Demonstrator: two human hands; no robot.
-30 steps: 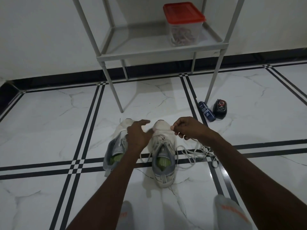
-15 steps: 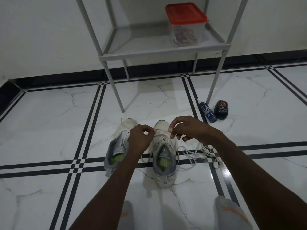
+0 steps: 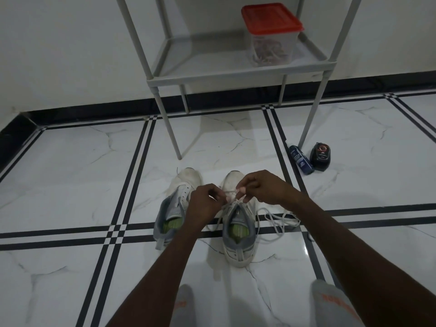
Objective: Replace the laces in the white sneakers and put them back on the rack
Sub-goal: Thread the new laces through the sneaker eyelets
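Two white sneakers stand side by side on the tiled floor, toes pointing away from me. The left sneaker (image 3: 175,208) shows bare eyelets and no lace. Over the front of the right sneaker (image 3: 238,234) my left hand (image 3: 204,204) and my right hand (image 3: 262,187) each pinch a white lace (image 3: 278,219) near the lower eyelets. The rest of that lace trails in loose loops on the floor to the right of the shoe. The grey metal rack (image 3: 236,73) stands just beyond the shoes.
A clear tub with a red lid (image 3: 271,36) holding more laces sits on the rack's shelf. A dark blue bottle (image 3: 300,161) and a small black device (image 3: 320,155) lie by the rack's right front leg. My socked feet (image 3: 330,300) are at the bottom edge.
My left hand went from spread over the shoes to pinching the lace. Both hands have drawn close together over the right sneaker's toe end.
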